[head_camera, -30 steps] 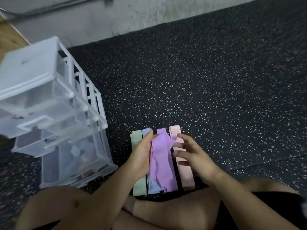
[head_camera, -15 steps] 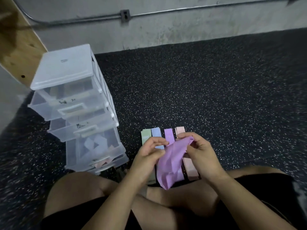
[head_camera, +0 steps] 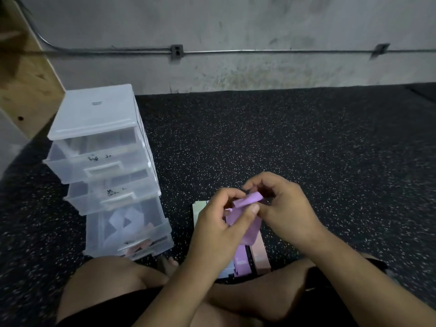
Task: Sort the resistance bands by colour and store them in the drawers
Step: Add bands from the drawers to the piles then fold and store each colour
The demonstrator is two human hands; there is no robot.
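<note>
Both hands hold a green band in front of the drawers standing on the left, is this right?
Not quite: the band held by the left hand and right hand is purple, not green, as the head view shows. The drawers do stand on the left.

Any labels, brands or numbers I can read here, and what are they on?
Nothing is legible.
Drawer unit lid: small dark embossed mark, too small to read.
Top drawer front: dark scribble, blurred.
Second drawer front: dark scribble, blurred.
Purple band in both hands: no print visible.
</note>
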